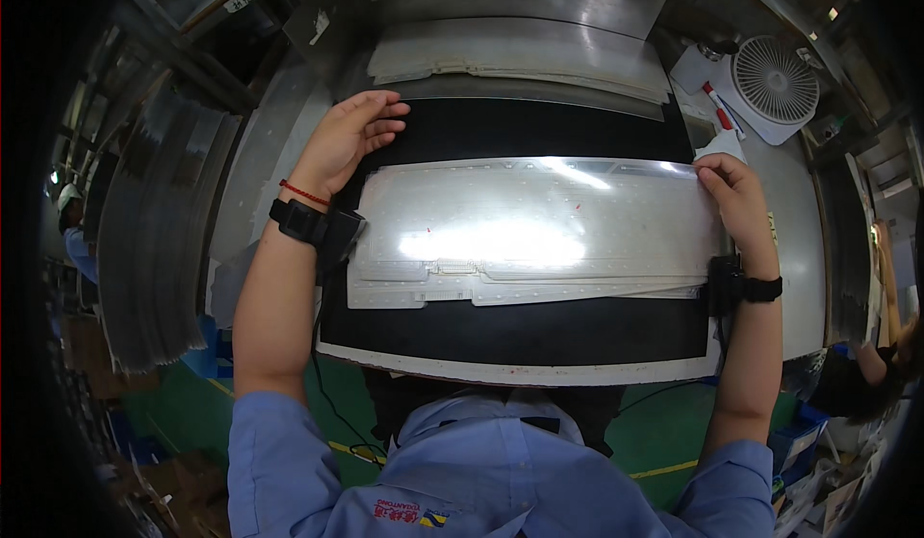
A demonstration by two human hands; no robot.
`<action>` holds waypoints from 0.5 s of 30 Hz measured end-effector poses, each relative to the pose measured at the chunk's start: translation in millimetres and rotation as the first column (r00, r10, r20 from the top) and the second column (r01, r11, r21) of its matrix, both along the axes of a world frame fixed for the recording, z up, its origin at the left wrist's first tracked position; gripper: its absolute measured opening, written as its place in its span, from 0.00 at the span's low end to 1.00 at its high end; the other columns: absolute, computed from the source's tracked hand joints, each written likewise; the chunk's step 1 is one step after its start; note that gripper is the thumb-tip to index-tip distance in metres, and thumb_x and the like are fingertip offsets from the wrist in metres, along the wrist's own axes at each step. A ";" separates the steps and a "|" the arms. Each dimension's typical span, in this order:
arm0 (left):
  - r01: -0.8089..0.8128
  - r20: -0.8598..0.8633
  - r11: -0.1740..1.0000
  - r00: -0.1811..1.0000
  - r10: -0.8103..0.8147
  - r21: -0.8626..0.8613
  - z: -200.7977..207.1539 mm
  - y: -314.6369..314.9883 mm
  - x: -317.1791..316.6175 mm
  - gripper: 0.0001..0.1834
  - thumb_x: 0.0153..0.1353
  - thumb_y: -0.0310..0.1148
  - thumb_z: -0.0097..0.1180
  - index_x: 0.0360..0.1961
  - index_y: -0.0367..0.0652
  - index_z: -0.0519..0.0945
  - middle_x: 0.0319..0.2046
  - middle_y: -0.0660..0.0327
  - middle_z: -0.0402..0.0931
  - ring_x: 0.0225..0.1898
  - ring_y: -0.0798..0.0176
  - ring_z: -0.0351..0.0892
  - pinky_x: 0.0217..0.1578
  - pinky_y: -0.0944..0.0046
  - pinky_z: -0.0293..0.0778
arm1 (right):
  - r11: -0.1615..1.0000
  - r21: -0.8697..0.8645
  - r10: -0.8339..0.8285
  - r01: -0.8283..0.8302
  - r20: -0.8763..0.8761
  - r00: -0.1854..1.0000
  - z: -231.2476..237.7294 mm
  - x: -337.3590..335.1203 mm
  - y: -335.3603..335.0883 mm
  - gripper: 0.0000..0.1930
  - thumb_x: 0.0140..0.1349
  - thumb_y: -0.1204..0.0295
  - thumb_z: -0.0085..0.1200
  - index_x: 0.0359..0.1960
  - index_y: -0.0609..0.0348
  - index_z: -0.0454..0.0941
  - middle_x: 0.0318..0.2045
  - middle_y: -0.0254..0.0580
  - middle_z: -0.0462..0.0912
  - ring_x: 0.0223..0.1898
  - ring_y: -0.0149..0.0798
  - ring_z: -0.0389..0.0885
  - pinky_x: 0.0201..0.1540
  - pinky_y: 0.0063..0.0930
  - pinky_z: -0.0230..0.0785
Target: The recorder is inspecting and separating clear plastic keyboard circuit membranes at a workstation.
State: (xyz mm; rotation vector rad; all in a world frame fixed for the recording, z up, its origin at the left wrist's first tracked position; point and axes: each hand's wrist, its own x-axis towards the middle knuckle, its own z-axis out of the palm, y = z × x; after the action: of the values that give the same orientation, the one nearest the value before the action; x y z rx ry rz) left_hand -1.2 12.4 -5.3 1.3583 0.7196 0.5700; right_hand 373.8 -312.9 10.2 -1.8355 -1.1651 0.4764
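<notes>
A stack of thin, shiny silvery sheets (462, 211) with notched near edges lies on a black mat (520, 333). Its lower sheets fan out slightly toward me, and bright light glares off the top one. At the stack's far right corner, my right hand (733, 196) pinches the edge of the top sheet between thumb and fingers. My left hand (354, 136) hovers past the far left corner, apart from the stack. Its fingers are loosely bent and spread, with nothing in them.
Behind the mat lies another pile of silvery sheets (510, 52). A white fan (776, 81), a small bottle (695, 64) and a red marker (717, 105) stand or lie at the far right. Tall sheet stacks (159, 220) rise at the left. Other people are partly visible at both sides.
</notes>
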 end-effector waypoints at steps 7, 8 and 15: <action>0.121 -0.091 0.993 0.989 -0.120 0.007 6.9 -10.9 1.9 0.17 0.69 0.38 0.51 0.53 0.38 0.74 0.46 0.59 0.80 0.43 0.70 0.79 0.45 0.70 0.76 | 0.993 0.070 -0.087 0.096 -0.123 0.989 -3.7 10.8 -0.8 0.07 0.67 0.75 0.50 0.39 0.63 0.80 0.30 0.28 0.78 0.33 0.22 0.72 0.39 0.16 0.64; 0.160 -0.161 0.986 0.976 -0.150 0.052 8.1 -13.2 1.5 0.17 0.68 0.37 0.53 0.53 0.38 0.74 0.45 0.59 0.80 0.42 0.70 0.79 0.45 0.70 0.76 | 0.993 0.070 -0.087 0.100 -0.165 0.982 -4.2 11.4 -1.0 0.07 0.67 0.75 0.51 0.40 0.63 0.80 0.30 0.28 0.78 0.33 0.22 0.72 0.38 0.16 0.64; 0.178 -0.183 0.973 0.972 -0.151 0.145 2.7 -10.5 1.7 0.16 0.62 0.27 0.60 0.50 0.37 0.76 0.37 0.65 0.81 0.36 0.75 0.79 0.41 0.75 0.75 | 0.993 0.025 -0.115 0.112 0.167 0.979 4.0 -8.1 3.2 0.08 0.65 0.75 0.54 0.42 0.63 0.81 0.28 0.28 0.78 0.29 0.20 0.72 0.33 0.15 0.64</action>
State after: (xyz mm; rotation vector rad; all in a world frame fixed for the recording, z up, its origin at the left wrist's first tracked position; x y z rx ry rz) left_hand 0.5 1.9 -2.6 1.6154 0.7015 0.3882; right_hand 365.6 -309.7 14.2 -1.9464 -1.1640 0.2496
